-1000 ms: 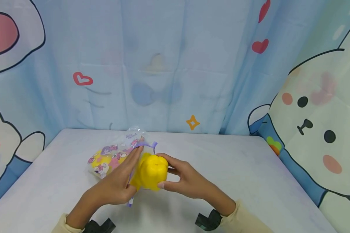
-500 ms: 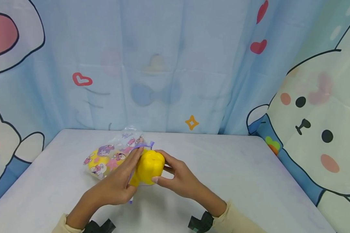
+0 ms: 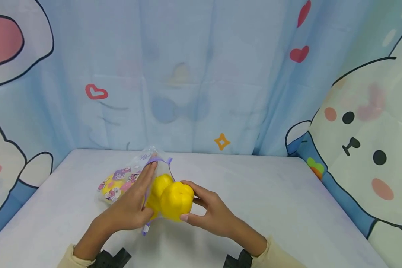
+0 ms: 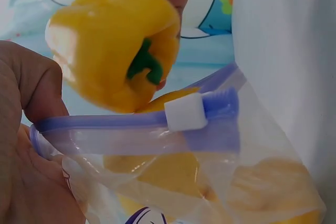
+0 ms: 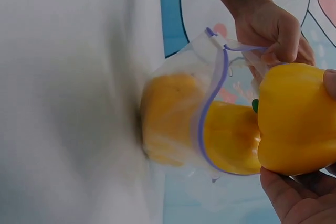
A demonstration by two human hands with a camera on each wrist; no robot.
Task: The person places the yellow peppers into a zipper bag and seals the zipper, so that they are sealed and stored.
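Note:
My right hand (image 3: 214, 210) holds a yellow bell pepper (image 3: 177, 201) between thumb and fingers, at the mouth of a zip bag (image 3: 115, 184). The left wrist view shows the held pepper's green stem (image 4: 144, 65) facing the bag. My left hand (image 3: 125, 210) pinches the bag's lilac rim, thumb bent over the edge in the left wrist view. The mouth gapes, and a white slider (image 4: 185, 112) sits near one end of the rim. Another yellow pepper (image 5: 228, 137) lies just inside the mouth, with more yellow (image 5: 170, 119) behind the clear plastic. Printed cartoon figures cover the bag's far side.
The bag lies on a white table (image 3: 271, 201), left of the middle. Behind the table hangs a blue curtain (image 3: 177, 37) with cartoon prints. Dark wrist mounts (image 3: 112, 258) sit by both cuffs.
The held pepper went left against the bag, then came back right and slightly toward me. My left hand shifted slightly left, and the bag's mouth gapes wider, showing more of the pepper inside.

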